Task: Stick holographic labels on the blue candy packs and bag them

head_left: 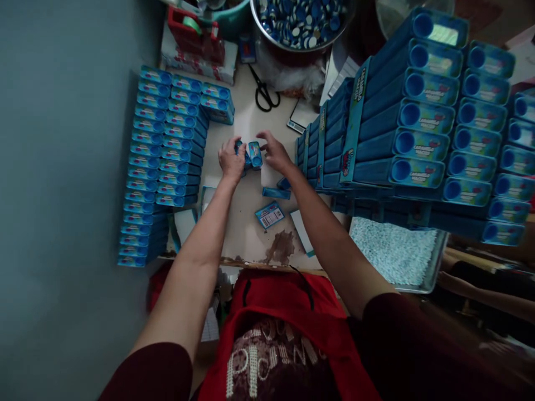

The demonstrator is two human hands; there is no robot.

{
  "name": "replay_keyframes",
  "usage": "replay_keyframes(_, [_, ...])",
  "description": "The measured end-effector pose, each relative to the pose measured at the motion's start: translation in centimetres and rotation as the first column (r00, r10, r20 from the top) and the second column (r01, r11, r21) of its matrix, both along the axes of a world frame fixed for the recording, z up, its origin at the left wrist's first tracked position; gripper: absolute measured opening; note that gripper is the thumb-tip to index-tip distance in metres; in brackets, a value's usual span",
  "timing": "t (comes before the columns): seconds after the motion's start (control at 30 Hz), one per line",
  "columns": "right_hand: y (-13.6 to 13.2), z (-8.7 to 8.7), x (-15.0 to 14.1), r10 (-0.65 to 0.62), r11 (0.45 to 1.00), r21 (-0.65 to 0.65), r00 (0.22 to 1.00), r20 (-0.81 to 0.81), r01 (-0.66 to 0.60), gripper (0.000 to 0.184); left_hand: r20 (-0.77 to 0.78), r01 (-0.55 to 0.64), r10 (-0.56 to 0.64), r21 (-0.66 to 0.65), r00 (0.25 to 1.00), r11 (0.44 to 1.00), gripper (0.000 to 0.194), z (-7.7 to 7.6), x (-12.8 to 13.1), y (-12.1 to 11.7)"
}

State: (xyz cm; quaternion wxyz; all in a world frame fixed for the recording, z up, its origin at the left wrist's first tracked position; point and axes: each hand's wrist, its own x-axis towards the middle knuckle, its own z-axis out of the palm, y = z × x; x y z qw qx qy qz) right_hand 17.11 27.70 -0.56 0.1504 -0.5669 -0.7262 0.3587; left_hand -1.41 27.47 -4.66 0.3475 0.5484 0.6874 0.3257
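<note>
My left hand is wrapped around a small blue box at the middle of the table. Close against it stands another small blue box, with its printed end facing up. My right hand is just to the right of that box, thumb and fingers curved apart with nothing between them. Below my hands lie a blue carton piece and a flat printed blue box. My left fingers partly hide the box they hold.
Stacked blue boxes line the left side; taller stacks of long blue boxes rise at right. Behind are black scissors, a red tape dispenser and a metal bowl of blue caps. A metal tray holds pale blue pieces.
</note>
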Motion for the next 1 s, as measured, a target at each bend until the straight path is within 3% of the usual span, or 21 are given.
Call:
replay_keyframes(0.07, [-2.3, 1.0, 0.8, -0.047, 0.998, -0.037, 0.998, 0.044, 0.048, 0.055, 0.061, -0.043, 0.041, 0.034, 0.997, 0.998, 0.043, 0.7, -0.4, -1.0])
replay_keyframes(0.13, [-5.2, 2.2, 1.1, 0.042, 0.999, -0.027, 0.985, 0.165, -0.038, 0.048, 0.081, -0.088, 0.082, 0.073, 0.993, 0.993, 0.043, 2.0, -1.0, -2.9])
replay_keyframes(0.23, [-9.2, 3.6, 0.5, 0.255, 0.966, -0.056, 0.893, 0.372, -0.253, 0.029, 0.030, -0.183, 0.181, 0.095, 0.983, 0.979, 0.030, 4.2, -1.6, -7.4])
replay_keyframes(0.33, [-11.2, 4.3, 0.1, 0.343, 0.939, -0.140, 0.828, 0.443, -0.314, 0.018, -0.011, -0.225, 0.227, 0.062, 0.974, 0.972, 0.020, 5.4, -1.7, -12.9])
replay_keyframes(0.47, [-12.0, 5.4, 1.0, 0.207, 0.977, -0.109, 0.930, 0.304, -0.182, 0.032, 0.035, -0.270, 0.270, -0.004, 0.962, 0.963, 0.024, 5.3, -2.1, -17.8])
replay_keyframes(0.53, [-12.3, 5.8, 1.3, 0.054, 0.994, -0.106, 0.985, 0.164, -0.037, 0.041, 0.139, -0.279, 0.288, -0.078, 0.947, 0.957, 0.031, 5.2, -2.5, -18.6])
replay_keyframes(0.6, [-12.6, 5.9, 1.2, -0.113, 0.982, -0.149, 0.994, 0.006, 0.113, 0.041, 0.294, -0.231, 0.271, -0.165, 0.916, 0.959, 0.043, 5.4, -2.8, -18.4])
replay_keyframes(0.67, [-12.5, 5.8, 0.8, -0.267, 0.939, -0.269, 0.946, -0.186, 0.212, 0.035, 0.468, -0.128, 0.232, -0.244, 0.853, 0.961, 0.057, 6.0, -2.9, -17.7])
replay_keyframes(0.77, [-11.8, 5.5, 0.2, -0.458, 0.820, -0.539, 0.787, -0.414, 0.193, 0.032, 0.663, 0.064, 0.232, -0.391, 0.712, 0.918, 0.068, 7.2, -3.0, -16.5])
replay_keyframes(0.9, [-11.0, 5.4, -0.3, -0.648, 0.623, -0.763, 0.659, -0.381, 0.171, 0.044, 0.700, 0.123, 0.358, -0.535, 0.618, 0.836, 0.078, 8.2, -2.5, -15.4])
replay_keyframes(1.0, [-11.2, 4.9, -0.8, -0.687, 0.538, -0.823, 0.661, -0.303, 0.183, 0.043, 0.650, 0.081, 0.453, -0.620, 0.610, 0.781, 0.085, 8.0, -1.8, -15.4])
